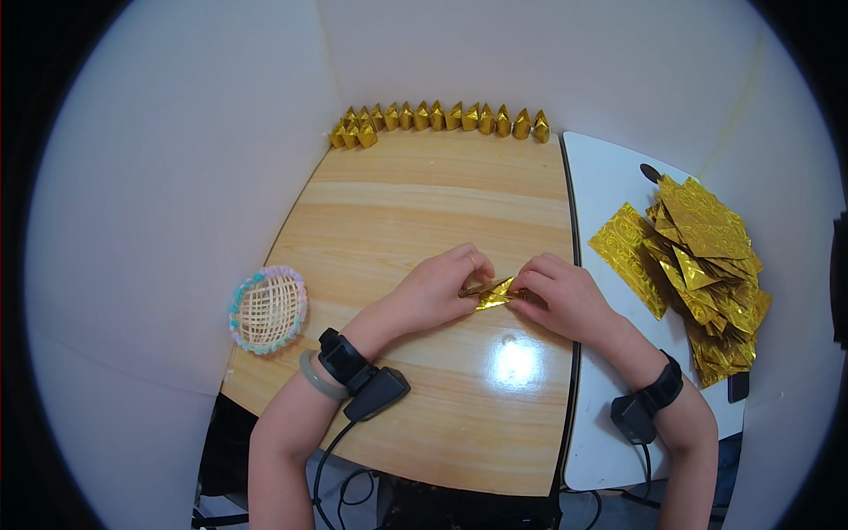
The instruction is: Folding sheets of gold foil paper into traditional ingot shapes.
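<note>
A partly folded piece of gold foil paper (493, 297) is held just above the wooden table, between my two hands. My left hand (449, 281) pinches its left end, with the fingers curled around the fold. At the other end my right hand (555, 296) grips the paper between thumb and fingers. The fingertips cover parts of the foil, so its full shape is hidden. Along the table's far edge stands a row of folded gold paper ingots (439, 116), with a few more in front at the left end.
A small woven basket (270, 311) with a pastel fluffy rim sits at the wooden table's (380, 212) left edge. On the white table (605, 389) to the right lies a heaped stack of gold foil sheets (711, 265). Pale walls rise around. Cables hang from both wrist devices.
</note>
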`<state>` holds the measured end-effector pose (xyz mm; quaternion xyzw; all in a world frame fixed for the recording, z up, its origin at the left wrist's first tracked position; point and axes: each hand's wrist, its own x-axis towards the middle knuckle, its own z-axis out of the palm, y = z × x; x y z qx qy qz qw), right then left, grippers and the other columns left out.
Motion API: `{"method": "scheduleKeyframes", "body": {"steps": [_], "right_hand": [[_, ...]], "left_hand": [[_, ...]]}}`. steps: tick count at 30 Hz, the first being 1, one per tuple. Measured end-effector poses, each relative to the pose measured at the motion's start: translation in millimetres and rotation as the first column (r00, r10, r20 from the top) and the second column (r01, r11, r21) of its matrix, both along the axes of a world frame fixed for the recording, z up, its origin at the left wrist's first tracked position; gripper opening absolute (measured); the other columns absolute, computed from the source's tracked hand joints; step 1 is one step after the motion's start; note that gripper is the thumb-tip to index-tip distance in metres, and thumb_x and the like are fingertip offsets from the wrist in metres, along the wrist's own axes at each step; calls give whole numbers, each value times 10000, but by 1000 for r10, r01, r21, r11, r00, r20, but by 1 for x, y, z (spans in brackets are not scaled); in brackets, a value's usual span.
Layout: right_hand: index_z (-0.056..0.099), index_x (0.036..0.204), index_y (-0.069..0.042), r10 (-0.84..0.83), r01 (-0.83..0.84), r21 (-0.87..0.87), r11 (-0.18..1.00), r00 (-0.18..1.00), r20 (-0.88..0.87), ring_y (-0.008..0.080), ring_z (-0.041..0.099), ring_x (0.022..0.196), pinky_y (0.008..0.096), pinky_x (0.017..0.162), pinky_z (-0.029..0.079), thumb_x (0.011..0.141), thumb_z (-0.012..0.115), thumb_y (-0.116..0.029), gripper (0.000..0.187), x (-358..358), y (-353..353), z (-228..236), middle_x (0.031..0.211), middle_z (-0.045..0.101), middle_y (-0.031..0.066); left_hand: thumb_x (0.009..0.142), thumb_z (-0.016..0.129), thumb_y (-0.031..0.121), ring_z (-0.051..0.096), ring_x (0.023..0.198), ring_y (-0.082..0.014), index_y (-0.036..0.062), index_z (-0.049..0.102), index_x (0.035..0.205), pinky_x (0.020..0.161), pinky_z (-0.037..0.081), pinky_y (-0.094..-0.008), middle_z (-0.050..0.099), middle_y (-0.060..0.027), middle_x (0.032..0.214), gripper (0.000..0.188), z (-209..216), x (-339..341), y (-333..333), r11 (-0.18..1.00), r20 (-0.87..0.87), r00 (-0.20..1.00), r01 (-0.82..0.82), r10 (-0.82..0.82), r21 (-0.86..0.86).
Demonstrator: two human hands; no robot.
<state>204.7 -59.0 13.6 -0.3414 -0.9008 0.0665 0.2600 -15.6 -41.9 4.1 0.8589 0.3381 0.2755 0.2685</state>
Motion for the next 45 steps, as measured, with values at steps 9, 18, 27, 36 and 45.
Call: {"method": "scheduleKeyframes", "body": {"steps": [9, 18, 27, 36, 45], "right_hand": [[599, 844, -51, -186, 125, -306, 944, 966, -179, 208, 601, 672, 292, 604, 492, 709, 733, -182, 231, -3, 4, -6, 774, 577, 71], [628, 849, -60, -118, 63, -277, 959, 976, -185, 204, 603, 657, 283, 593, 489, 738, 702, -146, 159, 0, 6, -6, 767, 575, 72], [541, 931, -30, -134, 115, -184, 976, 986, -96, 300, 479, 930, 367, 831, 395, 752, 663, -152, 249, -1, 8, -9, 919, 514, 127], [513, 945, -27, -309, 84, -732, 676, 934, -178, 181, 525, 929, 272, 775, 422, 766, 674, -109, 255, -10, 9, 1, 988, 531, 110], [482, 1085, -38, -141, -120, -344, 931, 751, -645, 129, 594, 785, 244, 742, 471, 782, 648, -30, 345, -21, -2, -2, 864, 585, 37]], "left_hand": [[706, 578, -11, 567, 754, -201, 36, 541, 998, 656, 489, -285, 497, -84, 919, 297, 7, -1, -1, 998, -37, 998, 46, -48, -46], [707, 578, -6, 566, 760, -204, 36, 544, 992, 671, 489, -292, 498, -74, 927, 291, 10, -2, -2, 997, -86, 994, 69, -71, -29], [818, 612, 132, 563, 777, -211, 46, 617, 895, 683, 454, -285, 508, -76, 931, 117, 3, 0, 0, 999, 1, 999, 34, -34, -37], [787, 631, 118, 591, 763, -218, 59, 590, 961, 666, 466, -320, 555, -74, 829, 189, 7, 7, -3, 998, -74, 996, -53, 51, -16], [799, 620, -9, 557, 696, -105, 29, 541, 971, 668, 464, -224, 577, -18, 860, 194, 17, 11, -8, 767, 671, 672, 239, 312, -596]]}}
